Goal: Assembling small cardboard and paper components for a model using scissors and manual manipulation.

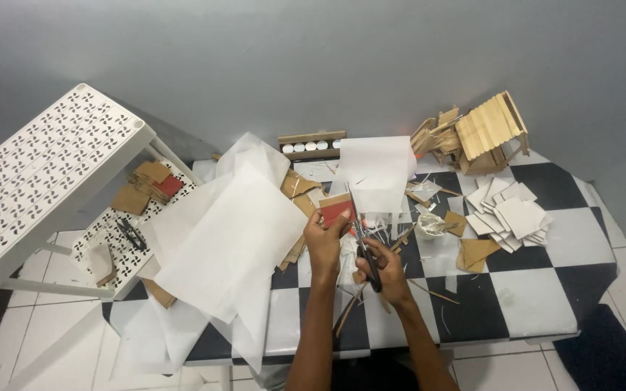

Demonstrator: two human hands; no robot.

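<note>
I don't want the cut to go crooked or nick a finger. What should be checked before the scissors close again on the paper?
1. Right hand grips the scissors by the handles: ok.
2. Blades sit on the white paper sheet: ok, they point up into its lower edge.
3. Left hand steadies the work: ok, it holds a red and brown card piece beside the blades.
4. Left fingertips out of the blade line: cannot tell, they are very close.
5. Room on the checkered table near the cut: not ok, scraps and sticks crowd it.
6. Cutting line marked on the sheet: cannot tell.
</note>
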